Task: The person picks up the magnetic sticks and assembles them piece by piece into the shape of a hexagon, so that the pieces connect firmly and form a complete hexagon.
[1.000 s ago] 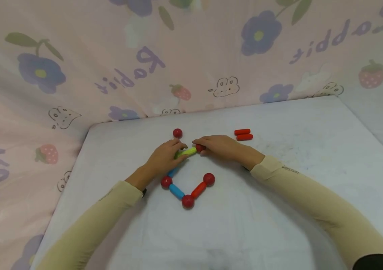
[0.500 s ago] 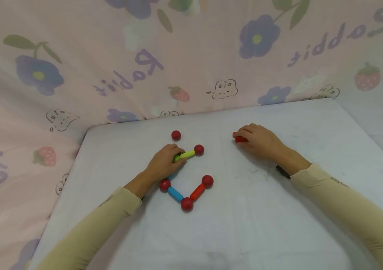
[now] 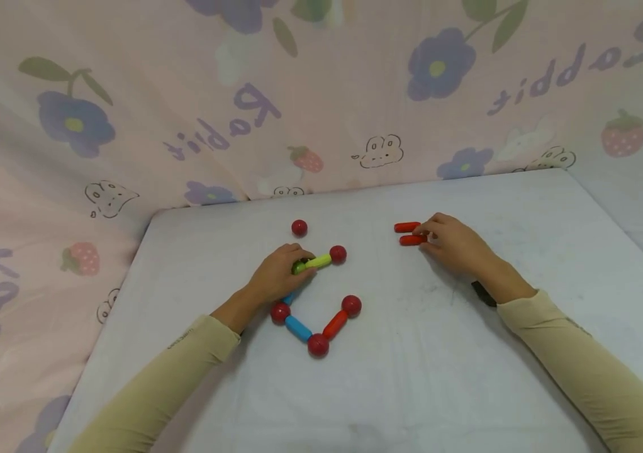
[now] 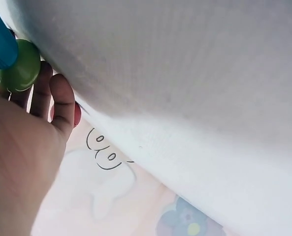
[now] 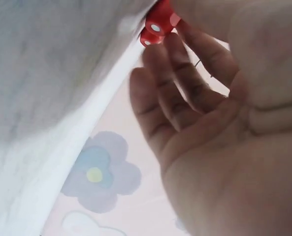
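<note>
My left hand [image 3: 279,272] grips a green ball [image 4: 18,69], part of a chain of balls and magnetic rods. From that ball a yellow-green rod [image 3: 321,260] runs to a red ball [image 3: 338,254]. A blue rod [image 4: 0,42] joins its other side, partly hidden by the hand in the head view. Two loose red magnetic rods lie side by side to the right, a far one [image 3: 406,227] and a near one [image 3: 412,240]. My right hand [image 3: 457,248] pinches the near rod's right end between thumb and finger; its other fingers are loosely bent.
The chain continues towards me through a red ball [image 3: 280,313], a blue rod [image 3: 299,328], another red ball [image 3: 318,345] and a red rod [image 3: 335,324] to an end ball [image 3: 352,306]. A loose red ball [image 3: 299,228] sits behind. A patterned curtain [image 3: 327,94] borders the white table [image 3: 440,377].
My right hand has left the red ball on the yellow-green rod and moved right to the loose red rods, first covering them, then drawing back to the near one's end. My left hand stays put.
</note>
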Motion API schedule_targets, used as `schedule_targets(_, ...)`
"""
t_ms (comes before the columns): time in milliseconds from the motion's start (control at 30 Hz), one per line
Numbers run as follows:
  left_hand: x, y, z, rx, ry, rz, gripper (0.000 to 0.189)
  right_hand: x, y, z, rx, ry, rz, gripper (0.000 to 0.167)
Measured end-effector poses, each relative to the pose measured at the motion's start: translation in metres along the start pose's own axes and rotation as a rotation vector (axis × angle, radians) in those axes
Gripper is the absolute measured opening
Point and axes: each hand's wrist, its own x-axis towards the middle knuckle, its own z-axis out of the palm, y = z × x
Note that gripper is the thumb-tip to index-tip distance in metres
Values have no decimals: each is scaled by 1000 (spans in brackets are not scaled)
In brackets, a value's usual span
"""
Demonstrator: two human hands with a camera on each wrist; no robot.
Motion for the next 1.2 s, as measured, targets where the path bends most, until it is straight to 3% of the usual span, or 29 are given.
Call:
schedule_targets(167,1,0,0,2,-2,1,33,-1,3,-1,41,-49,7,27)
schedule_targets(467,4,3,2,8,-5,16,33,-4,-1,0,42,-26,-64,23)
schedule_targets(667,2,2,3,26,0,16,34,11,-21,10,58,10,-150,22)
schedule_targets(800,2,0,3,25,0,32,34,19,-36,18,79,33,-152,23)
schedule_targets(967,3,0,4,33,1,63,35,21,-53,24,29,58,-160,27)
schedule_targets(1200,3,-2,4,40,10,78,33,24,-65,32,-3,46,-212,29)
